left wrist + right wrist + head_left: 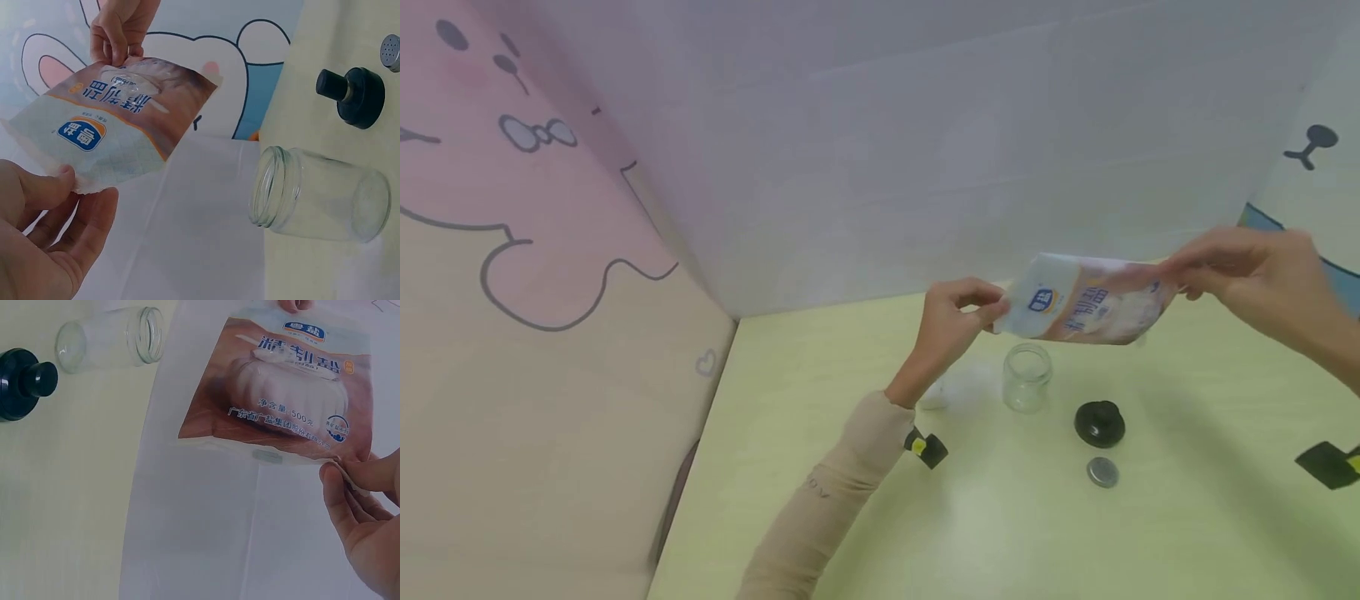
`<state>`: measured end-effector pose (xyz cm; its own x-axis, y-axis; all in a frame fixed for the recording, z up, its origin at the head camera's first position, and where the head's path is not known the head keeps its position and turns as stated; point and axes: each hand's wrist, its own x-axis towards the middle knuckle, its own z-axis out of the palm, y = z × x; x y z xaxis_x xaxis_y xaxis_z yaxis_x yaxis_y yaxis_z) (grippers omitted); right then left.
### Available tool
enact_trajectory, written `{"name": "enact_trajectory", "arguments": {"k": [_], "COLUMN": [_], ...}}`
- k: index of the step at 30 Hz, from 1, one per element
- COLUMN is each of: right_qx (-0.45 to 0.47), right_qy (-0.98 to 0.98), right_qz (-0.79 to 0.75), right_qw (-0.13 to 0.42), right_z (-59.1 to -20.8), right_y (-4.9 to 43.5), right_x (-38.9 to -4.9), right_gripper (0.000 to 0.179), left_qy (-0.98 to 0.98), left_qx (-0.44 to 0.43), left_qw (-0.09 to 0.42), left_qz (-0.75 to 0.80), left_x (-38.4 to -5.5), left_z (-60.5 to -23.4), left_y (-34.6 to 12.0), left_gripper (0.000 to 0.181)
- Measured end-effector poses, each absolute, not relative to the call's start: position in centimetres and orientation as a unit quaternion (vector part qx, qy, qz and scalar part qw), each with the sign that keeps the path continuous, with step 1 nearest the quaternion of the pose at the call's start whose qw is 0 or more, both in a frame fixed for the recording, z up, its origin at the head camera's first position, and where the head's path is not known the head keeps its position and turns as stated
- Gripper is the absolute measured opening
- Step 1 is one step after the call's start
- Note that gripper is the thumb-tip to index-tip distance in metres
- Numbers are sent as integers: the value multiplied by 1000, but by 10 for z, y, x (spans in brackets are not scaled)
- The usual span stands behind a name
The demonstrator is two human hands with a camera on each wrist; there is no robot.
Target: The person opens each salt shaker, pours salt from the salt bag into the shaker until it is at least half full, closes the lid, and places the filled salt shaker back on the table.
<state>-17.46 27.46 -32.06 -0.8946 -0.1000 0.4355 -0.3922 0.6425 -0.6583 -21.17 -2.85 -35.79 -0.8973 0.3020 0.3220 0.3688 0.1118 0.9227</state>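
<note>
A printed plastic salt bag [1086, 300], brown and pale blue with blue lettering, is held up above the table between both hands. My left hand [958, 321] pinches its pale blue end between thumb and fingers. At the brown end, my right hand [1262, 271] pinches a corner. The bag looks flat and hangs slightly slack between them. Below it an uncapped clear glass jar [1027, 383] stands upright on the table. To the jar's right lies a black lid with a knob [1100, 423], and nearer to me a small round metal cap [1102, 472] with holes [391, 52].
The pale yellow-green table [1015, 517] meets a plain whitish wall panel [880, 167] at the back. A cartoon-printed panel [565, 333] rises along the left edge. A small white object [934, 396] is partly hidden behind my left wrist.
</note>
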Motion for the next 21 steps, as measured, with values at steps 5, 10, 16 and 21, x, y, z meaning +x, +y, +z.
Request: {"name": "enact_trajectory", "arguments": {"k": [5, 10, 16, 21], "right_qx": [132, 130, 143, 154], "right_qy": [-898, -903, -905, -907], "right_qz": [386, 383, 370, 359], "right_qw": [162, 146, 154, 156], "right_z": [-319, -321, -320, -319], "right_y": [276, 278, 278, 277], "right_x": [-177, -178, -180, -181], "right_gripper": [14, 14, 14, 15], "left_qy": [-747, -748, -749, -749], "left_qx": [-227, -226, -218, -217], "left_qw": [16, 10, 7, 4], "left_qz": [-625, -624, -626, -626], "left_x": [-213, -214, -213, -213], "left_z": [-363, -367, -370, -372], "left_y": [-29, -28, -26, -27], "left_gripper": [7, 7, 7, 8]}}
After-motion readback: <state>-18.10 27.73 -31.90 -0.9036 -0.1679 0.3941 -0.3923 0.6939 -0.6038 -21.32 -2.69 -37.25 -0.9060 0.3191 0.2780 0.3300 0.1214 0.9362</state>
